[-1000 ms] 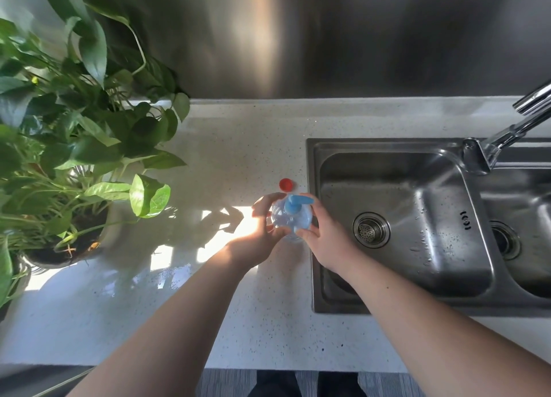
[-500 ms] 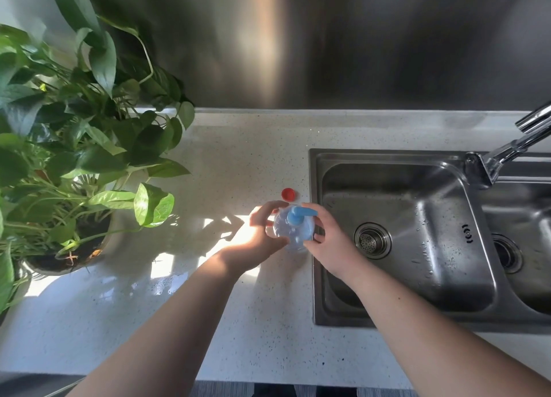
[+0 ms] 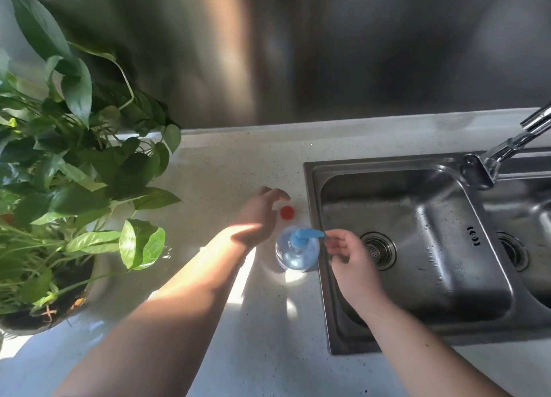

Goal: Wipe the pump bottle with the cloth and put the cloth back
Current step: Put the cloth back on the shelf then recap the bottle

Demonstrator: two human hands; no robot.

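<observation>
A clear pump bottle [image 3: 298,252] with a blue pump head stands upright on the white counter, close to the sink's left rim. My right hand [image 3: 347,255] is just right of it, fingers half curled near the blue nozzle tip and holding nothing that shows. My left hand [image 3: 258,217] is off the bottle, stretched forward and left of it with its fingers spread above the counter, beside a small red cap [image 3: 287,212]. No cloth is in view.
A large potted plant [image 3: 68,170] fills the left side, with leaves hanging over the counter. The steel double sink [image 3: 316,277] lies right of the bottle, its tap [image 3: 504,152] over the basin. A steel backsplash rises behind the counter.
Both hands held the bottle before. My left hand has let go and moved forward toward the red cap. My right hand has slipped off the bottle's side to the nozzle.
</observation>
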